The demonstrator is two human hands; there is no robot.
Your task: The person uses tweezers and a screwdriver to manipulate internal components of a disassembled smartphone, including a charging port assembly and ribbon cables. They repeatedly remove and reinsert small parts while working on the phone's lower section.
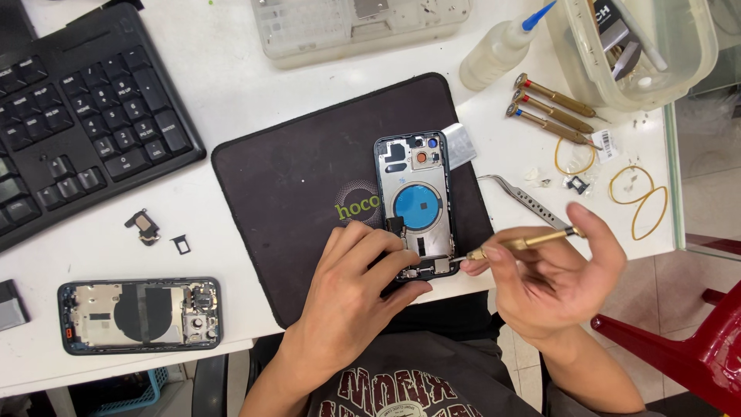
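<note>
Head view: an opened phone shell lies on a dark mat at the centre of the white table, its long axis running twelve to six, camera cut-outs at the twelve o'clock end and the bottom end toward the person. The left hand comes in from seven o'clock and rests on the mat, fingers curled loosely with the tips pressed on the shell's lower left edge and bottom end, pinning it down rather than gripping it. The right hand sits at four o'clock from the shell and is closed in a pinch on a brass screwdriver. The tool lies nearly level, its long axis running three to nine, with its cap by the forefinger and its tip touching the shell's lower right corner, just beside the left fingertips. So the working spot lies at nine o'clock from the right hand, and both hands meet at the shell's bottom end; the left is the nearer, being in contact. Around them: tweezers at three o'clock of the shell, three more screwdrivers and a squeeze bottle at one o'clock, rubber bands near the table's right edge, a clear tub at the top right corner, a keyboard at ten o'clock, and a second opened phone lying crosswise at eight o'clock, with small loose parts above it.
</note>
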